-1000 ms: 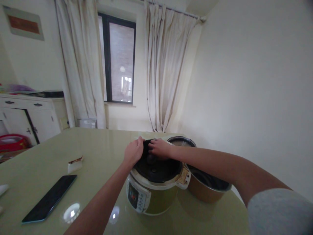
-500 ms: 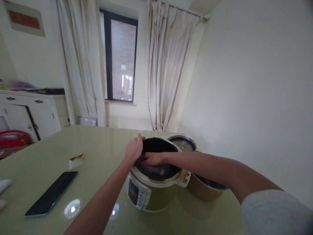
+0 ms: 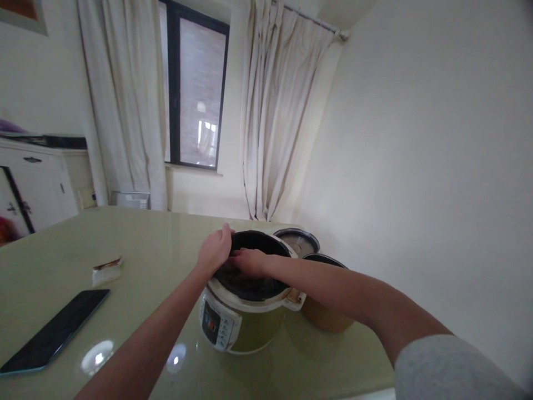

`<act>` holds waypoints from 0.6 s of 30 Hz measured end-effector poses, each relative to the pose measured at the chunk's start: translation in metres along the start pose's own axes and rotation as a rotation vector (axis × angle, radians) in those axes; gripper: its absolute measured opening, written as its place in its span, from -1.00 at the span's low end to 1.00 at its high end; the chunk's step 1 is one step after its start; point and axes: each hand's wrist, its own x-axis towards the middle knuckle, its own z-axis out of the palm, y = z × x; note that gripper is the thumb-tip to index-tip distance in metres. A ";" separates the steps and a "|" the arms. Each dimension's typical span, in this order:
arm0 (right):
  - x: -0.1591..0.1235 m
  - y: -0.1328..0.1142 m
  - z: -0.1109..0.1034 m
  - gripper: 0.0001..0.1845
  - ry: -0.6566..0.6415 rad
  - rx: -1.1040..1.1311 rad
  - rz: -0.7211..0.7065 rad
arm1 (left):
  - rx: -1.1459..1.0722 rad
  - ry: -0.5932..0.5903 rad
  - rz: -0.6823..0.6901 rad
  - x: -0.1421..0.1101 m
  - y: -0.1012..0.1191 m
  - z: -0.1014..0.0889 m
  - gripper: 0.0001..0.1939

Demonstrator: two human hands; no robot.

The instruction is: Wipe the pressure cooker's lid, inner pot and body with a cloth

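Observation:
An electric pressure cooker (image 3: pixel 260 329) stands on the table without a lid, its control panel turned toward the front left. My left hand (image 3: pixel 215 248) is closed over the left side of its rim. My right hand (image 3: pixel 252 262) reaches down inside the dark cavity, near the left inner wall. The fingers there are bent and partly hidden, so whatever they hold cannot be made out. Right of the cooker, partly behind my right forearm, sits a brownish pot (image 3: pixel 327 315). Behind it lies a round lid (image 3: pixel 298 241) with a dark rim.
On the left of the pale green glossy table (image 3: pixel 154 239) lie a black phone or tablet (image 3: pixel 56 330) and a small white packet (image 3: pixel 107 271). A wall (image 3: pixel 416 166) rises on the right. Curtains (image 3: pixel 266 111) and a window (image 3: pixel 200 89) are behind the table.
The view has turned slightly right, shifting everything leftward. My right hand has moved a little inside the cooker, while my left hand keeps its place on the rim.

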 end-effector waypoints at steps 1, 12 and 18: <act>-0.004 0.005 -0.004 -0.39 -0.013 -0.136 -0.026 | 0.010 -0.003 0.000 0.000 0.001 0.000 -0.28; -0.013 0.030 -0.025 -0.45 -0.151 -0.383 -0.008 | 0.048 -0.001 0.015 -0.004 0.006 -0.003 -0.33; 0.001 0.010 -0.019 -0.47 -0.101 -0.343 -0.110 | 0.036 -0.004 0.004 -0.004 0.006 -0.004 -0.32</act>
